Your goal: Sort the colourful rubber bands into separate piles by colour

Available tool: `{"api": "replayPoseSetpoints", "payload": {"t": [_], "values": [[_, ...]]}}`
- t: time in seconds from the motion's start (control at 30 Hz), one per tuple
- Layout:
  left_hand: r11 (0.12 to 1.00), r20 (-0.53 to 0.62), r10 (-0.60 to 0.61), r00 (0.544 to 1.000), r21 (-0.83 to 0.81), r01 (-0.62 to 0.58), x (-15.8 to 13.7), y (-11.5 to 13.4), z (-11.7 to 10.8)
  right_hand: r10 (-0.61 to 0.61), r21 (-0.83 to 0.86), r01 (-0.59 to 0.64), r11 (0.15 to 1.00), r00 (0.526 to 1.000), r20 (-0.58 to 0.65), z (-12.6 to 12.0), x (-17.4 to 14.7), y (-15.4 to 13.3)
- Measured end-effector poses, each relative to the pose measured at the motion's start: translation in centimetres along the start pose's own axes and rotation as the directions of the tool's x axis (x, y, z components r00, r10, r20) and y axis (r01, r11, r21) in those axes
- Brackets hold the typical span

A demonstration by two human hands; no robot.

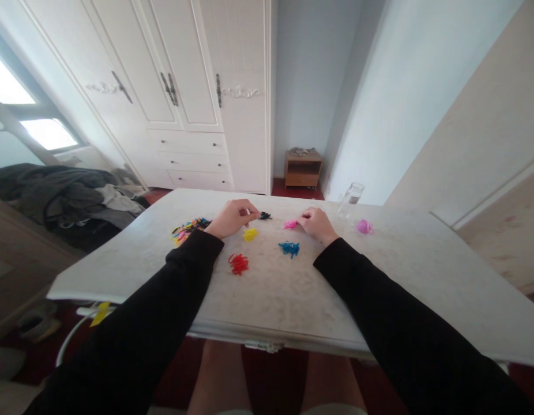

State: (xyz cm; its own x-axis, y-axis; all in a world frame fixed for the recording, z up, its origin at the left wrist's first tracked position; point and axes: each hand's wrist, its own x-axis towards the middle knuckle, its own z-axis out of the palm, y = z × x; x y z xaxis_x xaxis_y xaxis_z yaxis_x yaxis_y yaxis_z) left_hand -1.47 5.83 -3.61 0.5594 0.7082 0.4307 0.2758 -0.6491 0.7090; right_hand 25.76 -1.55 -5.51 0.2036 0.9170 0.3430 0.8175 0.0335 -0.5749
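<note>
- The left hand (236, 218) is at the far part of the pale surface (275, 300), thumb and forefinger brought together at the left edge of the black pile (266, 216); whether a strand is pinched between them I cannot tell.
- The black pile is small and dark, with its longer axis running left to right, away from those fingertips.
- The right hand (318, 225) has its fingertips gathered at the right end of the pink pile (290, 224); I cannot tell whether they grip any of it.
- The pink pile is stretched roughly left to right, one end pointing at the right hand.
- The yellow pile (250, 234) lies just below the left hand's fingers, a little wider than deep.
- The red pile (239, 264) is nearer the person, its strands pointing several ways with no clear long axis.
- The blue pile (289, 249) lies below the pink one, spread mostly sideways.
- The mixed-colour pile (190, 229), partly hidden by the left arm, slants from near left to far right.
- The purple bundle (364, 227) sits right of the right hand, near the clear glass jar (352, 196).
</note>
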Motion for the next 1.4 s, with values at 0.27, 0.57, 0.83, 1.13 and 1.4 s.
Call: {"api": "replayPoseSetpoints", "payload": {"t": [0.27, 0.57, 0.83, 1.13, 1.4], "values": [[0.999, 0.014, -0.045, 0.999, 0.006, 0.045, -0.1, 0.1, 0.0, 0.012, 0.062, -0.008, 0.998, 0.998, -0.066, 0.2, -0.1, 0.1], [0.999, 0.049, -0.046, 0.998, -0.013, 0.047, -0.2, 0.7, 0.0, -0.349, 0.16, 0.358, 0.92, 0.934, -0.082, -1.0, -1.3, -3.1], [0.998, 0.031, -0.029, 0.999, -0.047, 0.031, -0.2, 1.5, 0.1, -0.596, 0.132, 0.581, 0.803, 0.78, 0.192, -0.5, -3.3, -5.2], [0.998, 0.053, -0.016, 0.998, -0.059, 0.019, -0.3, 1.6, 0.1, -0.606, 0.145, 0.588, 0.796, 0.771, 0.195, -0.4, -3.6, -5.3], [0.999, 0.04, -0.023, 0.999, -0.041, 0.024, -0.3, 1.6, 0.1, -0.477, 0.162, 0.463, 0.871, 0.878, 0.053, -1.8, -3.1, -6.0]]}}
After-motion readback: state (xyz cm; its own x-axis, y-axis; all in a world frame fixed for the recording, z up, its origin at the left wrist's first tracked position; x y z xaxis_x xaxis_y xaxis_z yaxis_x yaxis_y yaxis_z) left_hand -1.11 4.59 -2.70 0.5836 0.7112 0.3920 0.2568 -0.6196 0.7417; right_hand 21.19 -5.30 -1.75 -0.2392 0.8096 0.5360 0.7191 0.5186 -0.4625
